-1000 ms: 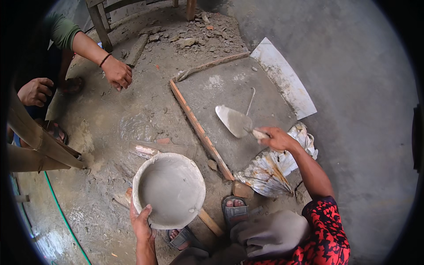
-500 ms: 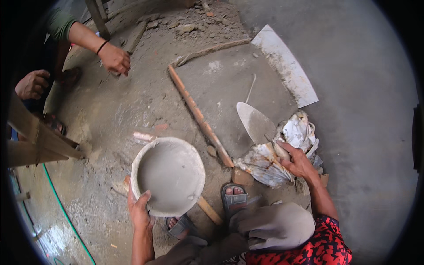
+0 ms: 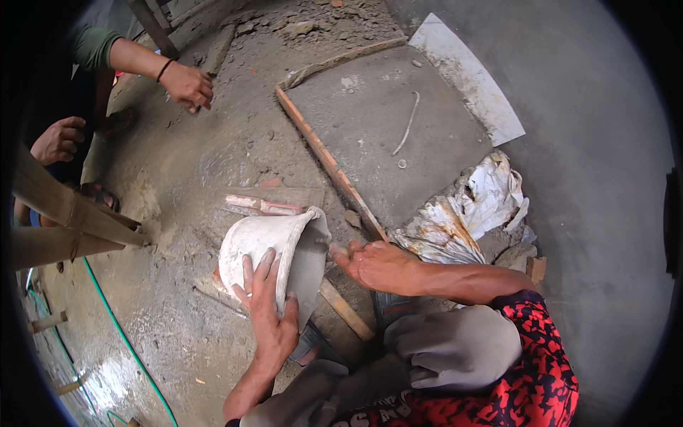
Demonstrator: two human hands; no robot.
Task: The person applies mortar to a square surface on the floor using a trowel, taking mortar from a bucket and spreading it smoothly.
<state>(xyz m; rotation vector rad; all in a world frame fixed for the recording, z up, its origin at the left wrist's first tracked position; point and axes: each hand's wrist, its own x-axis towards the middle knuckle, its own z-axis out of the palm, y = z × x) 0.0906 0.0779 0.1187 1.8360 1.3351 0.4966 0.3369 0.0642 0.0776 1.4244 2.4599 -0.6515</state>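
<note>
A whitish, mortar-smeared bucket (image 3: pixel 257 245) is tipped on its side edge, its mouth turned to the right. Fingers spread, my left hand (image 3: pixel 269 309) grips the near outer wall. At the mouth is my right hand (image 3: pixel 373 268), closed around a trowel's handle. The trowel's blade is mostly hidden by the bucket rim and my hand. Behind the bucket lies a float (image 3: pixel 263 205) with a worn pink handle. A wooden stick (image 3: pixel 346 310) rests on the ground between the bucket and my feet.
An orange-edged strip (image 3: pixel 333 173) borders a grey slab with a bent wire (image 3: pixel 408 127) on it. Right of it lie a white board (image 3: pixel 469 82) and crumpled sack (image 3: pixel 455 224). Left are another person's hand (image 3: pixel 188 87), bamboo poles (image 3: pixel 67 217) and green hose (image 3: pixel 121 333).
My right hand has brought the trowel from over the slab left to the bucket. The bucket has been tilted from mouth-up to mouth-right, and my left hand has shifted from its rim to its wall.
</note>
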